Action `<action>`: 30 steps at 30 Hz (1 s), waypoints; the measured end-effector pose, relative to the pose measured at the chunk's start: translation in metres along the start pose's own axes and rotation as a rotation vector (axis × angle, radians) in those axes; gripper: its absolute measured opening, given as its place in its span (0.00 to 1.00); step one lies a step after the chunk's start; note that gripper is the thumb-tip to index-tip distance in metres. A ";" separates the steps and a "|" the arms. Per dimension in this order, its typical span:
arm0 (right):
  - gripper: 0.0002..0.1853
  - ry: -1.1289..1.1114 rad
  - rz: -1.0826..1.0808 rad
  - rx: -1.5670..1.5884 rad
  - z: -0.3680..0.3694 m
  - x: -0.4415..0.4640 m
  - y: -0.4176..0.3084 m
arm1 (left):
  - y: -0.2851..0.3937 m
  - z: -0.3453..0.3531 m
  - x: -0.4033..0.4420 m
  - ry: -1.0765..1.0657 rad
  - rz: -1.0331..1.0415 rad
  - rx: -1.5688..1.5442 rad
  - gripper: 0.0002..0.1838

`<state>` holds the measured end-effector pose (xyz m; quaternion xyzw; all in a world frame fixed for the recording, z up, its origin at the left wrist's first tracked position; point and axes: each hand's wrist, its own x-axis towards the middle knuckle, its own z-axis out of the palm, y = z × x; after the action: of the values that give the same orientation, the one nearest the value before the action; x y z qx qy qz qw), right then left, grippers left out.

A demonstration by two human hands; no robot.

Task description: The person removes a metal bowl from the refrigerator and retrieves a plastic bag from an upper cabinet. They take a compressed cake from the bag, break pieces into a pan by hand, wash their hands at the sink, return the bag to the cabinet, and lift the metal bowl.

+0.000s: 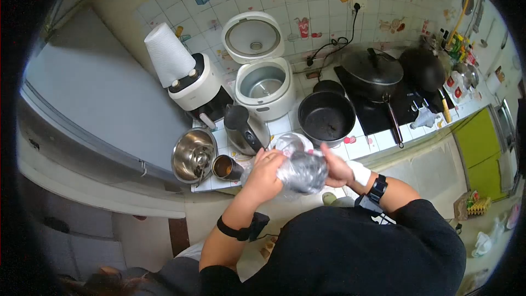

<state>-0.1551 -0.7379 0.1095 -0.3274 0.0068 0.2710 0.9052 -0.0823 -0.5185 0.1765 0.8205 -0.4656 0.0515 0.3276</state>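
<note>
A clear, crinkled plastic bag [302, 172] with something dark inside is between my two hands above the counter's front edge. My left hand [265, 174] has its fingers closed on the bag's left side. On the opposite side, my right hand [338, 169] grips the bag, its fingers partly hidden behind the plastic. What is in the bag cannot be made out. Just beyond the bag sits a clear bowl-like container [290, 142]. An electric kettle [239, 126] with a dark handle stands behind my left hand, and a dark cup [227, 168] is to its left.
A steel bowl [186, 156] sits at the counter's left end. Behind are an open rice cooker [279, 98] and a white appliance [203, 96] bearing a paper towel roll [167, 55]. To the right stand a black pot [327, 116], a lidded pan [375, 71] and a wok [423, 70].
</note>
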 end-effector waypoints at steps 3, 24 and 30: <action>0.40 0.064 -0.114 -0.787 0.000 0.003 0.005 | 0.004 -0.004 0.004 -0.021 0.138 0.191 0.16; 0.18 -0.332 -1.070 -1.916 0.047 -0.027 -0.058 | -0.025 0.022 -0.002 -0.591 -0.589 -1.115 0.26; 0.16 -0.472 -1.051 -2.084 0.048 -0.024 -0.028 | -0.022 0.078 -0.040 0.038 -0.891 -1.842 0.26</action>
<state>-0.1692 -0.7387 0.1688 -0.8099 -0.5186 -0.2046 0.1822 -0.1043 -0.5272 0.0891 0.3476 0.0282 -0.4396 0.8277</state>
